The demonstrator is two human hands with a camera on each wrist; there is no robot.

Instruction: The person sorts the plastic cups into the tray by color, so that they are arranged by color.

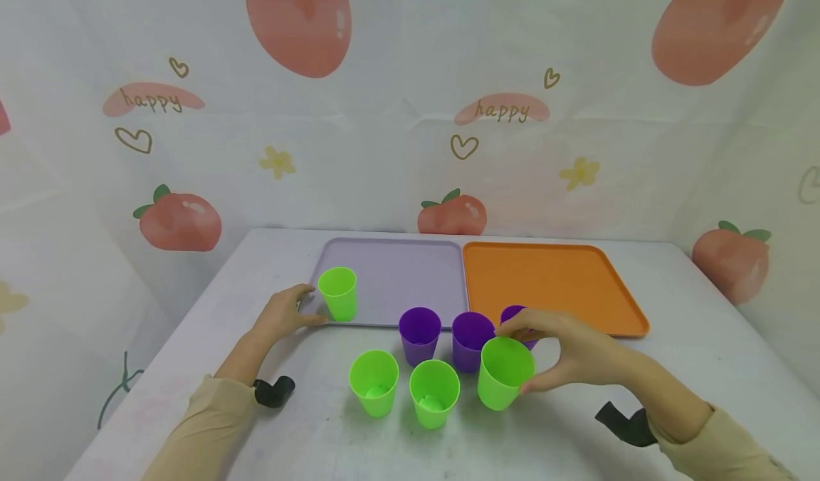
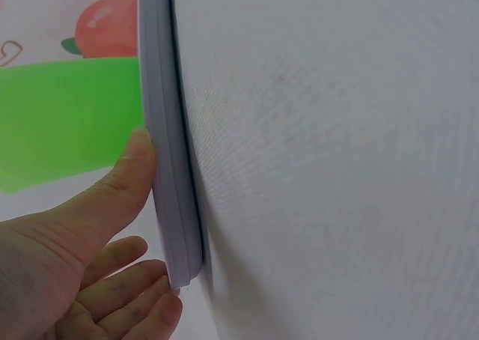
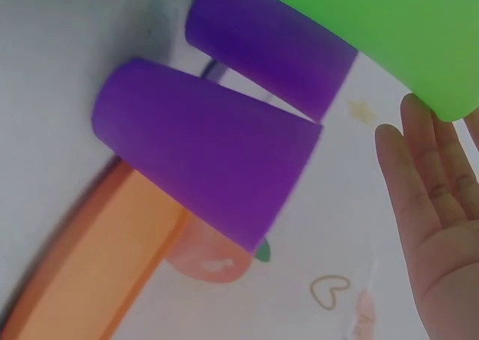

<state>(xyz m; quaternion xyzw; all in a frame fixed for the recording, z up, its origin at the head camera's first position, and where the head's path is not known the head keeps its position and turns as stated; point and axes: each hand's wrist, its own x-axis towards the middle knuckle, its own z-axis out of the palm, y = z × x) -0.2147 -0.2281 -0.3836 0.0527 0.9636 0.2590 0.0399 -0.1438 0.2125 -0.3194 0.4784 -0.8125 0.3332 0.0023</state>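
Observation:
A green cup [image 1: 337, 294] stands at the left front of the lavender tray [image 1: 397, 275]. Around its left side my left hand [image 1: 287, 315] is spread, the thumb by the cup's base at the tray rim in the left wrist view and the fingers loosely bent near the tray corner. My right hand [image 1: 566, 346] holds another green cup [image 1: 505, 378] by its rim, fingers on the far side and thumb on the near side. Two more green cups [image 1: 374, 385] [image 1: 435, 395] stand to the left of that one.
Behind the green cups stand purple cups [image 1: 420, 339] [image 1: 471, 346], with a third purple cup [image 1: 512, 312] partly hidden by the right hand. An orange tray [image 1: 544, 282] lies to the right of the lavender one. A printed cloth [image 1: 384, 111] hangs behind the table.

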